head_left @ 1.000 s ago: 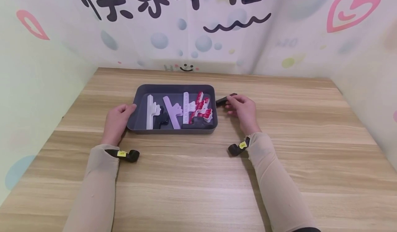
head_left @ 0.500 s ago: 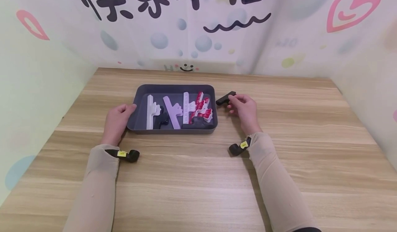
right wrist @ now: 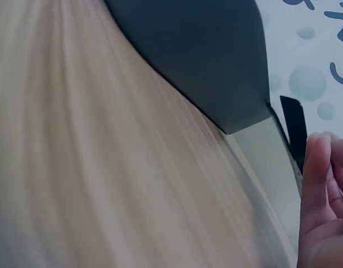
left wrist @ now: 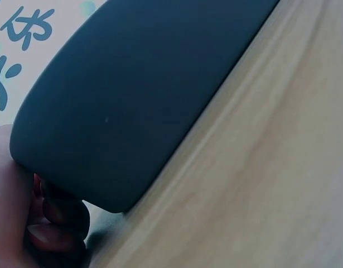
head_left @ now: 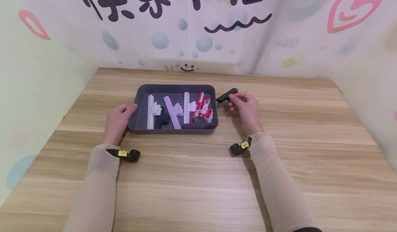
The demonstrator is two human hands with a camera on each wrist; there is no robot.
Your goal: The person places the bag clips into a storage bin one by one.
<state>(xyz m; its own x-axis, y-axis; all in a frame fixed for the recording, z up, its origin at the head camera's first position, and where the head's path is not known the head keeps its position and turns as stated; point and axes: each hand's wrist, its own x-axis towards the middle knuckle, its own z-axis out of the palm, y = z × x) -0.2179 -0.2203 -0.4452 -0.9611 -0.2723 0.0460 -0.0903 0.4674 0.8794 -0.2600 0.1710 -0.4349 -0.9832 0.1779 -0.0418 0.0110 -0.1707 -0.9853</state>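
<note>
A dark grey tray [head_left: 173, 131] lies on the wooden table with several long clips inside. My left hand [head_left: 116, 122] grips its left end, thumb at the rim, while the left wrist view has curled fingers [left wrist: 57, 237] beside the tray's lower corner. To the right of the tray, my right hand [head_left: 246, 111] pinches a black clip [head_left: 225, 96] between thumb and fingertips. The clip slants, its lower left end close to the tray's right wall. In the right wrist view the black clip [right wrist: 294, 125] stands up from the pinching fingers [right wrist: 317, 162], partly hidden by them.
Inside the tray are a white clip [head_left: 151, 113], a lilac clip [head_left: 172, 112], a white ruler-edged clip [head_left: 186, 108], red-and-white clips [head_left: 203, 108] and black clips [head_left: 164, 116]. Behind the table [head_left: 192, 180] hangs a printed wall sheet [head_left: 186, 35].
My right hand has raised the black clip slightly and turned it so more of its broad side shows. The left hand and the tray have stayed in place.
</note>
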